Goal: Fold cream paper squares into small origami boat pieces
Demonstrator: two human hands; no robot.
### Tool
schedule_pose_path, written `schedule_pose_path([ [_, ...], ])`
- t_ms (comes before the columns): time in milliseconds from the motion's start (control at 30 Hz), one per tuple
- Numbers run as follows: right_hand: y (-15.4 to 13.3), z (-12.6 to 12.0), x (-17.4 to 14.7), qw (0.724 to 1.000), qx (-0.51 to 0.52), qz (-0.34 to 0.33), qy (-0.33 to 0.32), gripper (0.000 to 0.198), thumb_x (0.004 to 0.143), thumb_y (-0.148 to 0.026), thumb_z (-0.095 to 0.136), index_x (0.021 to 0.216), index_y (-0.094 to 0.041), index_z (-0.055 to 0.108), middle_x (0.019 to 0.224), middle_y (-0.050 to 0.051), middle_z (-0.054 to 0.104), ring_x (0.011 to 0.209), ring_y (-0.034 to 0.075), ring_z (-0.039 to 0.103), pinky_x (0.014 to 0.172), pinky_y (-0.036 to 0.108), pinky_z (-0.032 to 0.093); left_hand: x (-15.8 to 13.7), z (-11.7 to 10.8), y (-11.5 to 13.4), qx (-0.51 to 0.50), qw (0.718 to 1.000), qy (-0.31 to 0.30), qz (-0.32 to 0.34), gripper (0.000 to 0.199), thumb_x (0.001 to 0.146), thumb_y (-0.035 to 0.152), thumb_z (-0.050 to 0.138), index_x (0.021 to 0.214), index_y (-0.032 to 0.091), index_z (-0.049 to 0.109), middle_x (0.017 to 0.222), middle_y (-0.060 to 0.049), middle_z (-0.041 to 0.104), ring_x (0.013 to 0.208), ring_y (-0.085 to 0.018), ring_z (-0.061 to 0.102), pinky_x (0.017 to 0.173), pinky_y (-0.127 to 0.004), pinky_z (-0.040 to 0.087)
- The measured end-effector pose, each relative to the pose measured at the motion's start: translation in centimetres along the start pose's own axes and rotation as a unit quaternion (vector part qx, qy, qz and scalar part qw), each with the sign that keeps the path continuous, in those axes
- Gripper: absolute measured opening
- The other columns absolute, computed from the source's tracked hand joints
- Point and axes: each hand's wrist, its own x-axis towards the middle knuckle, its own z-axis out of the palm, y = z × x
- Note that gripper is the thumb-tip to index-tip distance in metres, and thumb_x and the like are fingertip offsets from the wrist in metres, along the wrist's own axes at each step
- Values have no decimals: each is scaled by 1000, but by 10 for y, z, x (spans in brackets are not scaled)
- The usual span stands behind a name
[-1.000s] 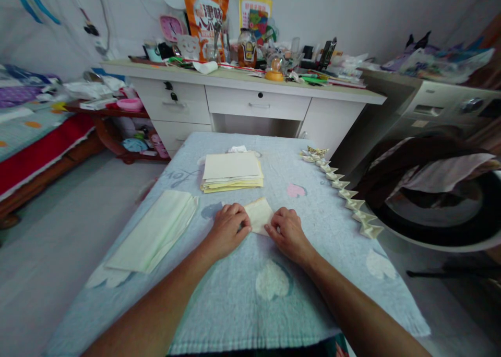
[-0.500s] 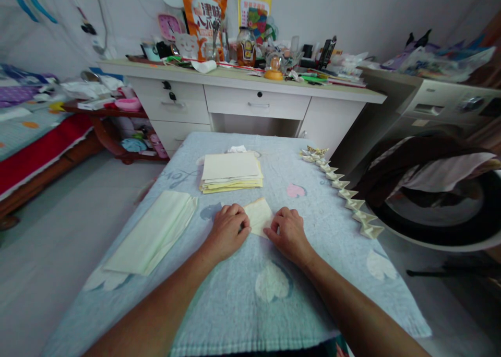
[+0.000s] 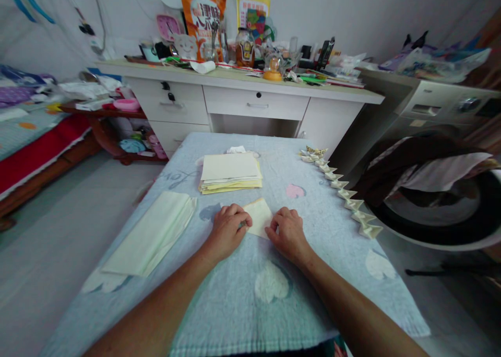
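Note:
A small piece of cream paper (image 3: pixel 259 217) lies on the cloth-covered table between my hands. My left hand (image 3: pixel 230 229) is closed on its left edge, fingers curled. At the right edge, my right hand (image 3: pixel 287 230) pinches the paper between thumb and fingers. Just beyond them sits a stack of cream and yellow paper sheets (image 3: pixel 230 168). A pale folded bundle of paper (image 3: pixel 152 231) rests to the left of my left hand. Along the right side of the table runs a row of folded paper pieces (image 3: pixel 346 194) with pointed tips.
The table has a light blue cloth (image 3: pixel 235 305) with heart patterns. Behind it stands a white desk (image 3: pixel 254 104) loaded with jars, a snack bag and small items. A washing machine (image 3: pixel 442 106) with its door open and laundry inside is at the right; a bed (image 3: pixel 35 143) is at the left.
Both hands stay on the cream paper with almost no movement; the fingers have shifted very slightly. The whole view has moved a touch.

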Motion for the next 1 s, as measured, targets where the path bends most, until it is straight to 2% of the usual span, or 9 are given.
schedule_pose_path([
  [233, -2, -2, 0, 1000, -4, 2, -8, 14, 80, -27, 62, 69, -18, 62, 90, 6, 56, 90, 20, 45, 72, 30, 26, 1, -1, 1, -20, 999, -21, -15, 31, 79, 12, 55, 91, 34, 74, 98, -1, 59, 98, -21, 48, 91, -39, 34],
  [433, -3, -2, 0, 1000, -12, 9, -13, 14, 80, -27, 61, 69, -18, 61, 90, 6, 55, 90, 21, 45, 74, 31, 27, 1, 2, -1, -23, 1000, -18, -2, 32, 82, 15, 54, 93, 36, 74, 99, -1, 59, 98, -21, 48, 89, -39, 35],
  [600, -2, -1, 0, 1000, -26, 9, -5, 12, 79, -31, 63, 82, -19, 61, 94, 7, 55, 93, 23, 44, 76, 32, 28, 1, 2, -2, -14, 1000, -24, 2, 33, 83, 15, 51, 92, 37, 75, 98, -2, 59, 98, -22, 48, 88, -40, 35],
  [733, -2, -4, 0, 999, -26, -39, -2, 13, 79, -28, 63, 90, -21, 61, 101, 6, 54, 97, 23, 43, 80, 33, 28, 1, 1, -2, -10, 999, -32, 8, 36, 82, 13, 50, 95, 37, 74, 99, -1, 59, 99, -22, 48, 89, -40, 35],
  [867, -5, -7, 1, 991, -28, -123, -46, 8, 85, -19, 55, 87, -21, 62, 96, 3, 56, 96, 19, 43, 80, 31, 27, 2, 0, -1, -2, 999, -39, 0, 33, 81, 15, 52, 94, 37, 74, 99, -1, 59, 99, -23, 48, 88, -40, 35],
  [1000, -9, -9, 2, 990, -46, -116, -62, 12, 87, -16, 49, 87, -19, 61, 95, 4, 57, 93, 18, 44, 76, 30, 27, 3, -1, 0, 1, 999, -45, -1, 31, 80, 16, 52, 93, 35, 73, 100, -2, 59, 99, -23, 48, 87, -40, 34],
])
